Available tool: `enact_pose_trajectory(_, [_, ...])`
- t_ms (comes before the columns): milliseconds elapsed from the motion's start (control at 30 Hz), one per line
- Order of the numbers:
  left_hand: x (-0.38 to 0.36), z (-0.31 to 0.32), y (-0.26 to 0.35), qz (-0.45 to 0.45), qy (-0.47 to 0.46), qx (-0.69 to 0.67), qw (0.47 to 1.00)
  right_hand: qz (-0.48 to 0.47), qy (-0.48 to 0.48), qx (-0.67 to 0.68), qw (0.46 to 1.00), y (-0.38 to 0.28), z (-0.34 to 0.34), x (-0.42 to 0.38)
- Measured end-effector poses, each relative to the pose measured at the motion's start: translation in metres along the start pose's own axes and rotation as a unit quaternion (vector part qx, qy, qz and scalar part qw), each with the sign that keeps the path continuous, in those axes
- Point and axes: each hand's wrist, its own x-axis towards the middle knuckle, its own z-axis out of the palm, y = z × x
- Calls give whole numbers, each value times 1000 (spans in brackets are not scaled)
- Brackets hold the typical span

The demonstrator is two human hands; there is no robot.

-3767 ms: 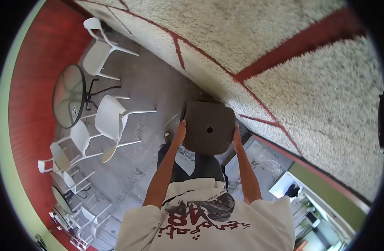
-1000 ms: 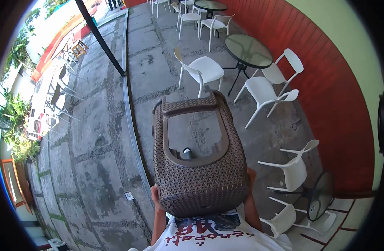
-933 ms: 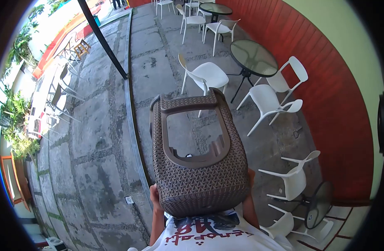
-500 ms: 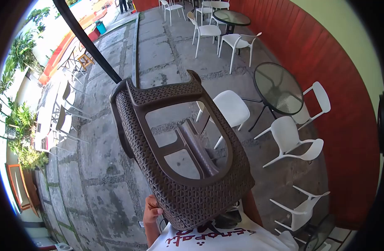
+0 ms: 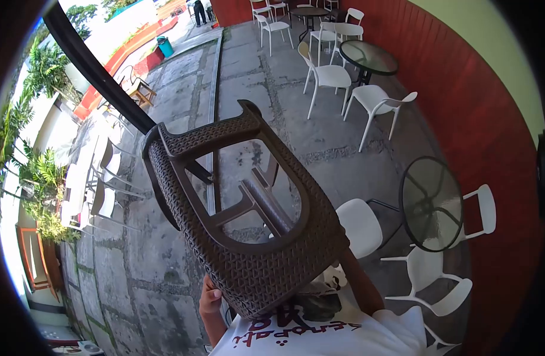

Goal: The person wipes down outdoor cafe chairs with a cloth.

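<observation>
A brown woven-pattern plastic piece of furniture, with a large rounded opening and bars inside, is held up in front of my white shirt. At its lower left edge is my left hand, with the fingers curled round the rim and the thumb on the outside. My right forearm reaches up to the lower right side of the brown piece, which hides the right hand.
A black pole stands at upper left, passing behind the brown piece. White chairs and round glass tables are on the right, by a red wall. More chairs line the left. A person stands far ahead.
The tables, chairs and far person have shifted right and down in view. The brown piece appears slightly further left, still held. More chairs show at the top.
</observation>
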Motion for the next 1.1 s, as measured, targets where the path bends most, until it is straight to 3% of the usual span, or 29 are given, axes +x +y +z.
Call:
enact_pose_trajectory(67, [68, -21, 1, -50, -25, 13, 998, 15, -22, -83, 996, 30, -4, 59])
enact_pose_trajectory(133, [146, -26, 1, -104, -33, 3, 994, 53, 1, -19, 998, 86, -15, 117])
enact_pose_trajectory(300, [358, -18, 34, -121, -77, 116, 983, 117, 45, 16, 992, 121, -22, 287])
enact_pose_trajectory(400, [465, -15, 50, -142, -83, 177, 970, 174, 115, 24, 978, 106, -38, 329])
enact_pose_trajectory(500, [565, 17, 79, -239, -210, 180, 931, 217, 191, 49, 956, 76, -45, 358])
enact_pose_trajectory(567, [627, 28, 68, -250, -219, 203, 921, 230, 227, 69, 944, 63, -53, 398])
enact_pose_trajectory(633, [685, 79, 77, -255, -229, 223, 913, 234, 256, 82, 934, 54, -60, 444])
enact_pose_trajectory(767, [806, 136, 61, -281, -338, 184, 879, 229, 298, 99, 921, 49, -92, 546])
enact_pose_trajectory(867, [898, 182, 54, -247, -326, 169, 897, 213, 300, 104, 924, 44, -133, 651])
enact_pose_trajectory(900, [928, 177, 32, -212, -281, 190, 917, 208, 294, 104, 927, 39, -145, 690])
enact_pose_trajectory(933, [953, 170, 19, -222, -299, 185, 909, 203, 283, 101, 932, 33, -158, 731])
enact_pose_trajectory(1000, [1005, 209, 40, -232, -323, 173, 901, 198, 253, 95, 942, 22, -184, 813])
enact_pose_trajectory(1100, [1061, 240, 78, -236, -261, 164, 922, 196, 204, 84, 955, 0, -200, 935])
